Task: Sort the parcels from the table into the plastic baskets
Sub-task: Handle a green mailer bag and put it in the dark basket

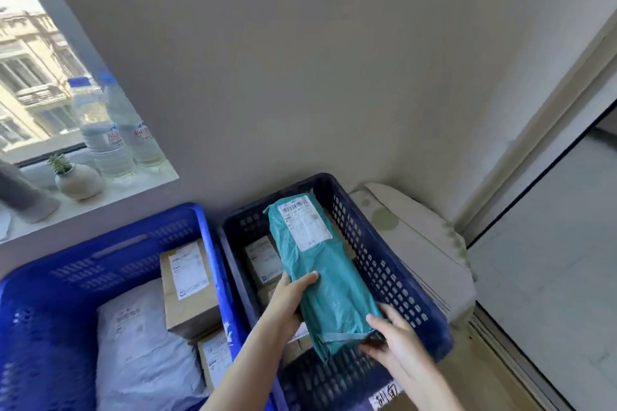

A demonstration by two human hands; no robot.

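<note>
With left hand (pixel 289 298) and right hand (pixel 391 339) clamped round parcel (pixel 322 274), lower flat into dark basket (pixel 379 265), clear of its rim

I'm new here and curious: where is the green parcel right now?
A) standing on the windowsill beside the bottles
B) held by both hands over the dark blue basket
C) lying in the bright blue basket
B: the left hand and the right hand grip the green parcel at its near end, above the dark blue basket.
</note>
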